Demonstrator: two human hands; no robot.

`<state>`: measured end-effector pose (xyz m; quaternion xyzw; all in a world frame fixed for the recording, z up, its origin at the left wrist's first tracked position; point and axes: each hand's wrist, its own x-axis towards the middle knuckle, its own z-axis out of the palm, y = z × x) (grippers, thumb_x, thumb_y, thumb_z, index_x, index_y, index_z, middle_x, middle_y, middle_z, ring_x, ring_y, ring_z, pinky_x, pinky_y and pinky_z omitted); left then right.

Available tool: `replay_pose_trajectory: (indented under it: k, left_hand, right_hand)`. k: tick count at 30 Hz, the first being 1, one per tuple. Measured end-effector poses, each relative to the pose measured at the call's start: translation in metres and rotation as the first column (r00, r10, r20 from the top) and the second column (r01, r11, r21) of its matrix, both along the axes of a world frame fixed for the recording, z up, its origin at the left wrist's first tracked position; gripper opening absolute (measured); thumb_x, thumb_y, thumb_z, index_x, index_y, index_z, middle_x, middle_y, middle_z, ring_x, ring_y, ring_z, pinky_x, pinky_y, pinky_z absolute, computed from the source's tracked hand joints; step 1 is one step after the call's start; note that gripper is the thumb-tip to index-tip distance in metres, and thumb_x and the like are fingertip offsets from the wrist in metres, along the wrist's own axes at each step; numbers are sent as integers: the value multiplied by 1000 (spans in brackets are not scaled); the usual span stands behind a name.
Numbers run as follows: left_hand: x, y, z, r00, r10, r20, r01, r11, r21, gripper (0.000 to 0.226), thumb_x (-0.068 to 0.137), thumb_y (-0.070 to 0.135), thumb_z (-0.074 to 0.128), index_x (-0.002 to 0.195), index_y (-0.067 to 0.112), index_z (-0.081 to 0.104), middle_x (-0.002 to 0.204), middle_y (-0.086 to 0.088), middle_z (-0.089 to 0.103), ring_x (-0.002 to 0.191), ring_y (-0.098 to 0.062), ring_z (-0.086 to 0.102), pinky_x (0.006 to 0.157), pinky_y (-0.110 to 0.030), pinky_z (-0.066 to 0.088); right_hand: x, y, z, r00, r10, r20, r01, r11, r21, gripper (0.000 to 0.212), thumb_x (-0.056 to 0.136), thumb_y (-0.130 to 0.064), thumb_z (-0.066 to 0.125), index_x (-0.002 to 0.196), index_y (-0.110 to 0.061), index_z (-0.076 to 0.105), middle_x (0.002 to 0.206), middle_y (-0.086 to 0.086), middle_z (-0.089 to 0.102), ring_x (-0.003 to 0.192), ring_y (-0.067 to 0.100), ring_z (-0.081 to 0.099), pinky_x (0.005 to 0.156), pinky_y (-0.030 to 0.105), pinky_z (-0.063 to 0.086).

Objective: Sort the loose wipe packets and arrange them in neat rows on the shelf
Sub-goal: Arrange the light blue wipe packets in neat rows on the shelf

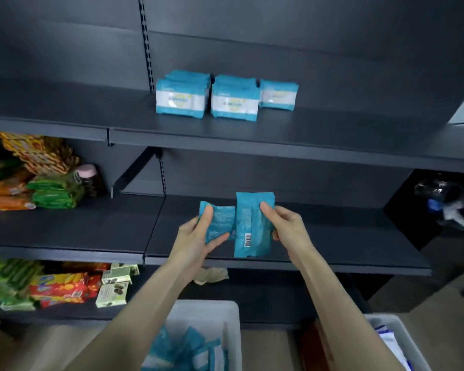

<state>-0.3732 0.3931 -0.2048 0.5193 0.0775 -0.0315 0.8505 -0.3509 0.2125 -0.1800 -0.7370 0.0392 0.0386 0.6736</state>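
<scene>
My left hand (198, 236) grips a teal wipe packet (220, 220) lying sideways, back side toward me. My right hand (284, 223) grips a second teal packet (252, 223) held upright, its barcode showing. The two packets touch in front of the middle shelf (332, 236). On the upper shelf (332, 135) stand three rows of teal-and-white wipe packets (181, 99), (235, 103), (277, 95), fronts facing out. A white bin (212, 311) below my arms holds several more loose teal packets (188, 349).
Snack packs in green, orange and red (51, 188) fill the left shelves, with more (62, 287) on the lowest one. A crumpled beige scrap (212, 275) lies on the bottom shelf. A second white bin (394, 341) sits at lower right. Dark equipment (439, 199) stands at right.
</scene>
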Motion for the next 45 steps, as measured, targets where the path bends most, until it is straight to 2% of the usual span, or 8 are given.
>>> replay_pose_trajectory:
  k: [9, 14, 19, 29, 33, 39, 42, 45]
  left_hand:
    - [52, -110, 60, 989, 70, 133, -72, 997, 15, 40, 97, 39, 44, 105, 7, 66, 101, -8, 73, 95, -21, 70, 77, -36, 57]
    - [87, -159, 100, 972, 106, 210, -121, 991, 62, 29, 94, 30, 53, 107, 7, 65, 102, -6, 73, 95, -20, 70, 70, -29, 59]
    - [122, -172, 135, 951, 112, 289, -156, 979, 134, 19, 89, 13, 62, 107, 7, 67, 102, -5, 73, 94, -18, 70, 70, -26, 58]
    - [239, -158, 161, 904, 200, 378, -301, 925, 231, 12, 91, 21, 62, 102, 17, 65, 93, 1, 74, 85, -15, 71, 62, -29, 59]
    - [284, -153, 156, 878, 201, 435, -343, 897, 279, 7, 92, 20, 61, 97, 18, 65, 94, 1, 72, 83, -13, 71, 62, -29, 59]
    - [331, -152, 153, 808, 168, 564, -416, 841, 345, 18, 93, 22, 59, 108, 13, 63, 101, 4, 70, 88, -9, 70, 65, -27, 58]
    - [347, -157, 150, 836, 125, 534, -358, 862, 360, 9, 93, 19, 59, 100, 18, 64, 97, 4, 72, 87, -14, 71, 64, -29, 59]
    - [358, -157, 146, 851, 140, 506, -337, 885, 322, 7, 93, 17, 59, 98, 20, 63, 96, 4, 72, 88, -15, 71, 65, -29, 59]
  right_hand:
    - [59, -116, 61, 988, 34, 149, -30, 999, -31, 33, 90, -35, 63, 83, -4, 63, 60, -2, 53, 45, 7, 37, 44, 19, 32]
    - [104, -172, 104, 973, 69, 220, -59, 997, -49, 42, 91, -35, 62, 89, 7, 62, 77, 10, 59, 46, 7, 36, 42, 19, 26]
    - [145, -185, 133, 956, 102, 274, -105, 994, -5, 28, 94, -30, 58, 83, -4, 60, 69, 2, 60, 39, 3, 38, 40, 16, 29]
    - [258, -181, 146, 948, 99, 303, -97, 995, -21, 28, 96, -30, 55, 98, -3, 59, 76, 3, 65, 44, 7, 41, 39, 17, 32]
    - [305, -180, 137, 964, 115, 240, -95, 991, -94, 30, 96, -31, 56, 104, -2, 60, 83, 9, 65, 43, 9, 39, 38, 18, 30]
    - [351, -178, 117, 983, 184, 14, -176, 957, -231, 32, 96, -30, 57, 109, -2, 62, 86, 7, 69, 40, 7, 40, 38, 19, 32]
    - [363, -167, 115, 966, 240, -91, -255, 940, -226, 34, 97, -29, 56, 112, 1, 58, 89, 12, 66, 40, 8, 51, 40, 21, 41]
    - [376, -162, 120, 974, 192, -117, -210, 962, -174, 46, 100, -36, 47, 115, 7, 52, 90, 17, 61, 52, 19, 65, 45, 24, 51]
